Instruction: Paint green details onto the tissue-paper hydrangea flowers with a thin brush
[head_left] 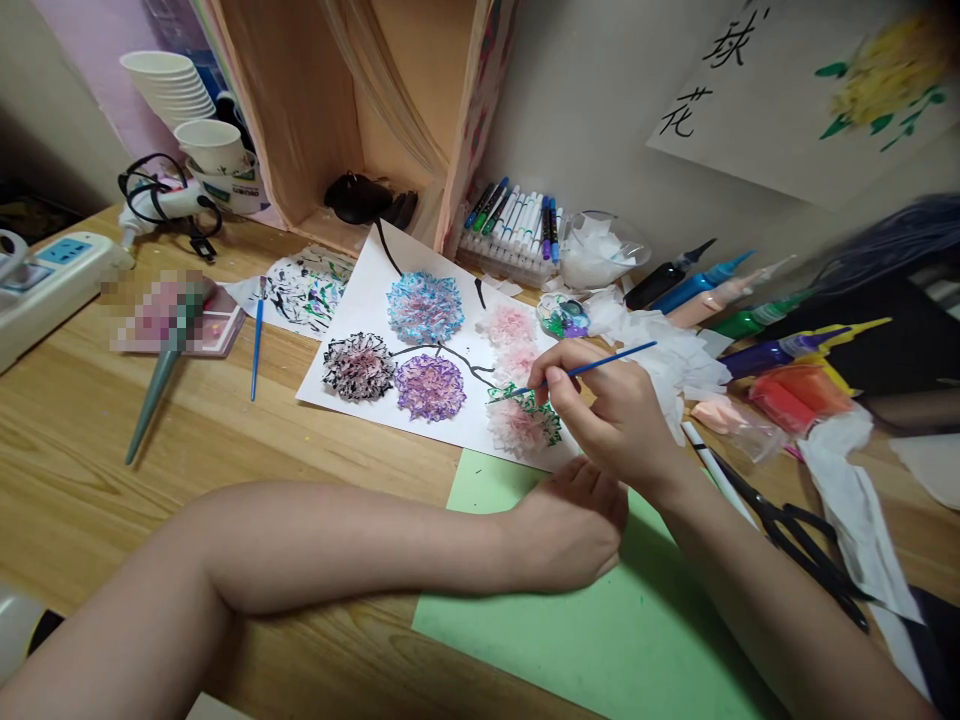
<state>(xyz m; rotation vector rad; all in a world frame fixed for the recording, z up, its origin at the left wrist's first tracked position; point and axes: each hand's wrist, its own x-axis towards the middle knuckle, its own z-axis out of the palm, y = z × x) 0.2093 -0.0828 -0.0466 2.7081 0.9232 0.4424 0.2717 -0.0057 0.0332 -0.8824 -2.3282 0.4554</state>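
Note:
My right hand (pixel 611 415) pinches a thin blue paintbrush (pixel 611 358), its tip at a pink paper flower with green-painted edges (pixel 521 425). This flower sits on a white sheet (pixel 457 432), below two pale pink ones (pixel 508 325). Also on the sheet are a blue-edged flower (pixel 425 307), a black-edged flower (pixel 358 366) and a purple-edged flower (pixel 430 387), with black painted stems. My left hand (pixel 566 525) rests closed at the sheet's lower edge, over a green mat (pixel 510 610); its fingertips are hidden.
A second paintbrush (pixel 257 345) and a paint-smeared paper (pixel 311 290) lie left. Behind are markers (pixel 517 220) and a small paint-stained palette (pixel 564 315). At right are crumpled tissue (pixel 675 350), paint bottles (pixel 697 290) and black scissors (pixel 795 530). A glue gun (pixel 161 205) lies back left.

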